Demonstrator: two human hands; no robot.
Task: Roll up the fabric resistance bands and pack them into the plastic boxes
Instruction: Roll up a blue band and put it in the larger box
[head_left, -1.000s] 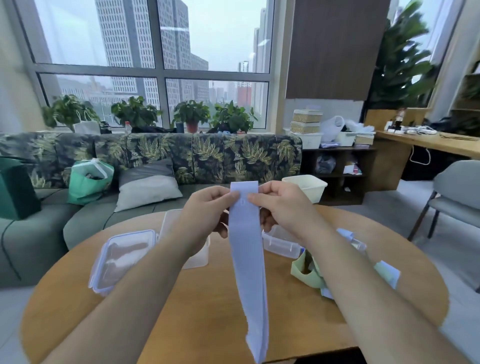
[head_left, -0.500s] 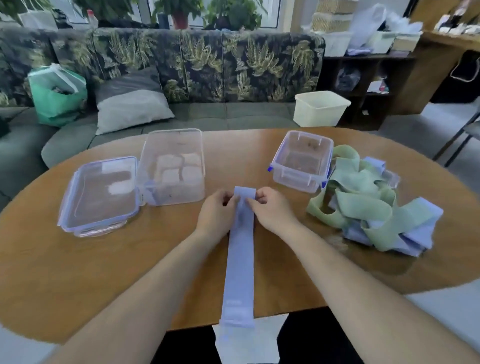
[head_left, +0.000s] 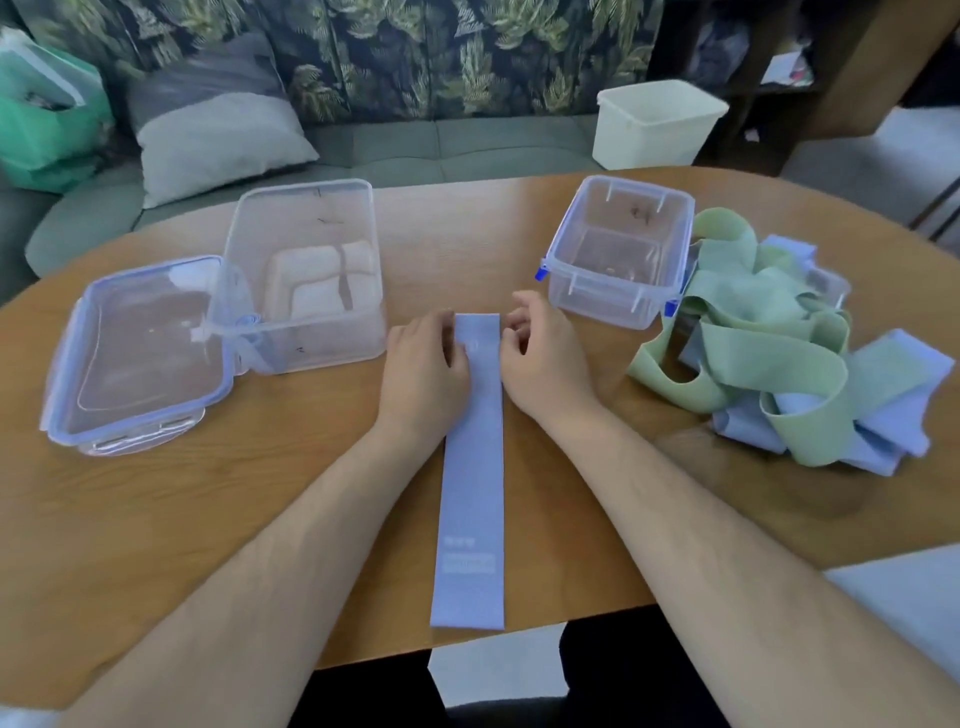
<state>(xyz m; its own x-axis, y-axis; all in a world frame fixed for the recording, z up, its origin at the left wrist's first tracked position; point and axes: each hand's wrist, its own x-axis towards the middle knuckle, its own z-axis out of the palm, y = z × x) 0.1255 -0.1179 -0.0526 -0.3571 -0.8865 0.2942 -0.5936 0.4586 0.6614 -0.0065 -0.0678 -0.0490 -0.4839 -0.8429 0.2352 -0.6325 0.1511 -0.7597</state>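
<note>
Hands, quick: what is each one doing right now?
Left hand: holds the far end of the blue band.
Right hand: fingers curled at the band's edge; grip cannot be told.

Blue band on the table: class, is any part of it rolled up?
No, the blue band lies flat along the table, left hand and right hand at its far end.

Single head view (wide-angle), tilted forward-down, close over table (head_left: 171, 519).

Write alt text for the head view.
The left hand and right hand pinch the far end of a blue band lying flat on a table. The left box and right box stand open; a pile of green and blue bands lies far right.
</note>
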